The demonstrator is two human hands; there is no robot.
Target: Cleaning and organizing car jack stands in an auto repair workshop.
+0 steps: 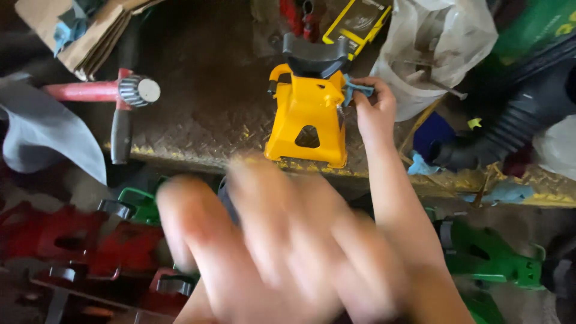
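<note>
Jack stand (308, 114) on worktop (204, 102), just left of right hand (375, 111), beyond left hand (282, 252). Hammer (123, 96) far left; plastic bag (435, 45) behind right hand.

Both arms are bare, the left hand (282, 252) blurred, no sleeves showing.

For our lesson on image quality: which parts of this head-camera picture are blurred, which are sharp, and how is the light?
Head view: the left hand, close to the lens, is smeared by motion blur; the right hand and the yellow jack stand it touches are fairly sharp; the white plastic bag is bright, nearly washed out; the red stands lie in dim shadow.
</note>
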